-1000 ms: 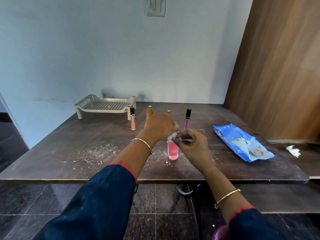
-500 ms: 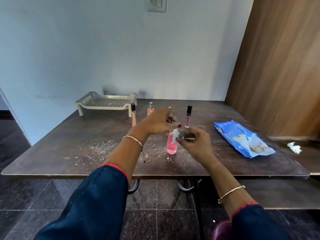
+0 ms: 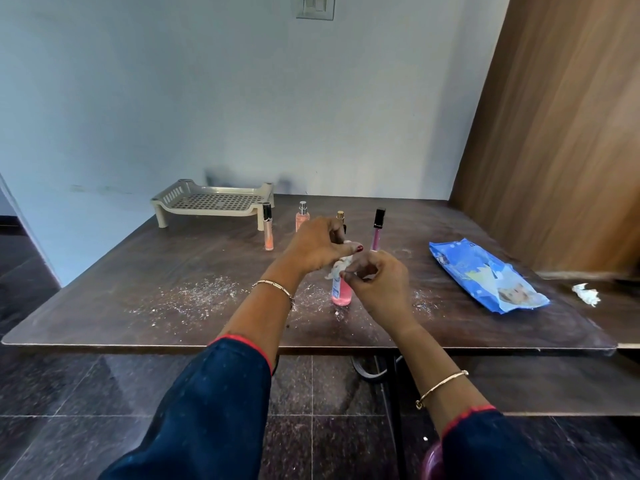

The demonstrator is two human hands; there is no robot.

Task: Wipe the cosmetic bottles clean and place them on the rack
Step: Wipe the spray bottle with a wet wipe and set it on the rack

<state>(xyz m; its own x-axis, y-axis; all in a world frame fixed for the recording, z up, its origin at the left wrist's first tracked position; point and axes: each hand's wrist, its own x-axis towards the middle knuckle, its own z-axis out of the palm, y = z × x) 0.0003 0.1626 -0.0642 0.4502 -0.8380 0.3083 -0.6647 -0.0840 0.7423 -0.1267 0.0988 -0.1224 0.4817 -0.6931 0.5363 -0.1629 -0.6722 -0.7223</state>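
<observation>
A pink cosmetic bottle (image 3: 341, 293) stands on the dusty brown table (image 3: 138, 271), near its front edge. My left hand (image 3: 317, 245) holds a crumpled white wipe (image 3: 341, 264) against the bottle's top. My right hand (image 3: 377, 284) is curled round the upper part of the bottle from the right and hides its neck. Behind them stand an orange lip gloss tube (image 3: 268, 227), a small peach spray bottle (image 3: 302, 217), a gold-capped bottle (image 3: 340, 216) partly hidden by my left hand, and a purple lip gloss tube (image 3: 377, 228). The beige perforated rack (image 3: 214, 202) sits at the back left with nothing on it.
A blue pack of wet wipes (image 3: 485, 275) lies to the right. A used crumpled wipe (image 3: 586, 294) lies on the lower side surface at the far right. White powder (image 3: 187, 296) is scattered over the table's front left. A wooden panel (image 3: 561, 133) rises at the right.
Both hands stay at the pink bottle. My left hand has come down from above the cap and turned, working the wipe round the bottle's top.
</observation>
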